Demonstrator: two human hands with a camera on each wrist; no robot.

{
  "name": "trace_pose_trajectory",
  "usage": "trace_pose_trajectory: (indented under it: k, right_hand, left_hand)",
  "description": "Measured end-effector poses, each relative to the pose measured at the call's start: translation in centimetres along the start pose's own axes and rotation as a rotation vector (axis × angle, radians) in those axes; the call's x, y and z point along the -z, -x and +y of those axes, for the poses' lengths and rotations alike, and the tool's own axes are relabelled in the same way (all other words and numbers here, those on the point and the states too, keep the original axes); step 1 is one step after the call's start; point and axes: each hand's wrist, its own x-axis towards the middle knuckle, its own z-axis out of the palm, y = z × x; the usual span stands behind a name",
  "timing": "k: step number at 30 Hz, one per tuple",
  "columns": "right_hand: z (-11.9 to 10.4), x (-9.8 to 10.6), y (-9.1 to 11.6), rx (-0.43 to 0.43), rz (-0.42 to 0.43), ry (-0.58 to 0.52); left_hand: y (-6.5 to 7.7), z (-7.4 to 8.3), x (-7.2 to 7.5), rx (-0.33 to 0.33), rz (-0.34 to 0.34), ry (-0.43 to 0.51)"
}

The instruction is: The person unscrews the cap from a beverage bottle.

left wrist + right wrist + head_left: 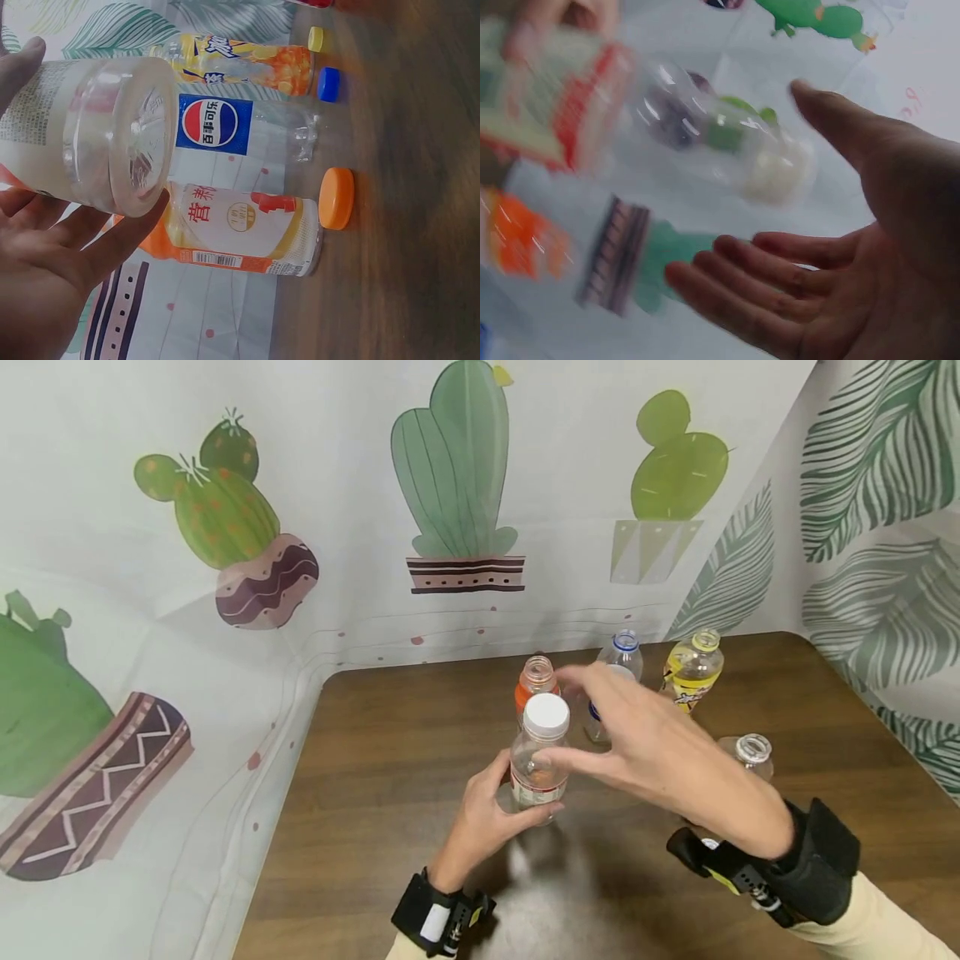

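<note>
My left hand (480, 818) grips a clear plastic bottle (538, 789) around its lower part, over the red and cream label. A white cap (546, 716) sits on its neck. In the left wrist view the bottle is tilted, and its ribbed base (146, 146) hangs over the tabletop. My right hand (652, 739) is beside the bottle's upper part, fingers spread and thumb apart from them. The right wrist view is blurred; there the right hand's fingers (742, 292) lie open on one side of the capped neck, with a gap around it.
Behind stand an uncapped orange-banded bottle (528, 692), a Pepsi bottle (214, 124) and a yellow-labelled bottle (690, 672). An orange cap (337, 198), blue cap (328, 84) and yellow cap (316, 39) lie before them. Another uncapped bottle (752, 752) is beyond my right forearm.
</note>
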Motion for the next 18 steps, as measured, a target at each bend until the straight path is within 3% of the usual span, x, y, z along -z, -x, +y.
trace_pose_trajectory:
  k: [5, 10, 18]
  right_hand:
    - [-0.9, 1.5, -0.6, 0.019, 0.019, 0.130]
    - [-1.1, 0.1, -0.8, 0.067, -0.005, 0.199]
    - [-0.7, -1.0, -0.5, -0.101, 0.039, 0.181]
  left_hand:
    - [-0.1, 0.0, -0.1, 0.000, 0.015, -0.014]
    - [-0.1, -0.2, -0.3, -0.007, 0.011, -0.041]
    - [0.0, -0.5, -0.7, 0.009, 0.048, -0.108]
